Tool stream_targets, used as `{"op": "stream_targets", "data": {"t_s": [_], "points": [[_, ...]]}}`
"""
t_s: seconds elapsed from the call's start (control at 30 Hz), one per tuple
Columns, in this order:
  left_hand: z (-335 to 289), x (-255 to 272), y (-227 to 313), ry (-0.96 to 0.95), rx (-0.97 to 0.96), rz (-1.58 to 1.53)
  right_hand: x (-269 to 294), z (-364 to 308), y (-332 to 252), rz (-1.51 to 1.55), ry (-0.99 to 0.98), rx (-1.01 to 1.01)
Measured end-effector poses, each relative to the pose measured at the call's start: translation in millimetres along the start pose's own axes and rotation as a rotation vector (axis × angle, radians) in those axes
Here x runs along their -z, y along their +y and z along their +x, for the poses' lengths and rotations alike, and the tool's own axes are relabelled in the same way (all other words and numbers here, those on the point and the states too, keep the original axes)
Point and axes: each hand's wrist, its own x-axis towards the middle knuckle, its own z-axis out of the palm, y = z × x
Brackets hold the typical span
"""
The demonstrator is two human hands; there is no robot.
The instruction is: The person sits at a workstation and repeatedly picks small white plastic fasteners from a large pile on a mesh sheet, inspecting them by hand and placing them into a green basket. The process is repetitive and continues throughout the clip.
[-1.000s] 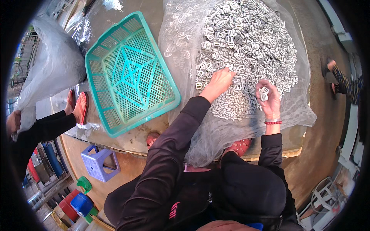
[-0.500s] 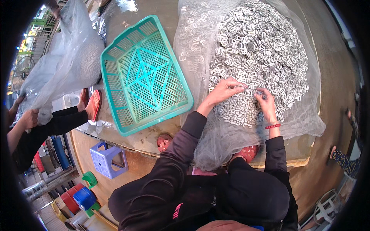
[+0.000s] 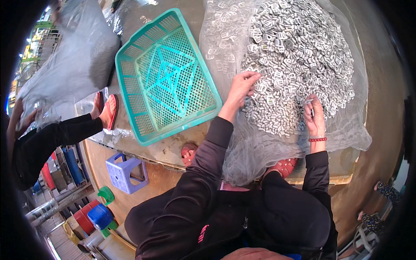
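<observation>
A wide heap of small grey metal strap buckles (image 3: pixel 299 56) lies on a sheer white mesh cloth (image 3: pixel 242 151) in front of me. Over the heap's left edge is my left hand (image 3: pixel 240 90), thumb and forefinger pressed together; whatever is between them cannot be made out against the pieces behind. Lower on the heap's right side, my right hand (image 3: pixel 315 116) is curled with the palm turned inward. Its fingers close on a small grey metal buckle (image 3: pixel 309 102), partly hidden by them. A red bead bracelet circles that wrist.
A green plastic basket (image 3: pixel 171 80) with holes stands left of the heap. Beyond it, another person's hands (image 3: pixel 27 119) hold a bulging mesh net (image 3: pixel 82 56). A purple stool (image 3: pixel 126 172) sits below the platform's edge. Another person's legs (image 3: pixel 388 190) show at far right.
My hands have moved apart: the left up and leftward, the right rightward and slightly down. The other person's net has shifted, and the person at right has moved lower in view.
</observation>
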Motion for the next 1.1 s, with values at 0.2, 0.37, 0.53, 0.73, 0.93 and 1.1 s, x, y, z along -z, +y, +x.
{"op": "stream_targets", "data": {"t_s": [0.2,0.37,0.53,0.73,0.93,1.1], "points": [[5,-10,-34,0.099,-0.567,1.364,-5,-4,-9,0.496,-0.314,0.012],[10,-14,-25,0.063,-0.488,1.342,-28,1,-12,0.057,-0.084,-0.125],[-12,-8,5,-0.274,-0.058,0.151,-40,24,10,-1.399,-0.049,0.307],[-35,-15,8,-0.413,0.104,-0.552,-32,31,30,-1.489,0.047,0.358],[-24,-29,-14,-0.176,-0.260,0.845,-27,11,4,-0.615,0.152,-0.089],[-12,-34,-32,-0.105,-0.631,1.312,-32,-3,-7,-0.702,0.180,-0.048]]}}
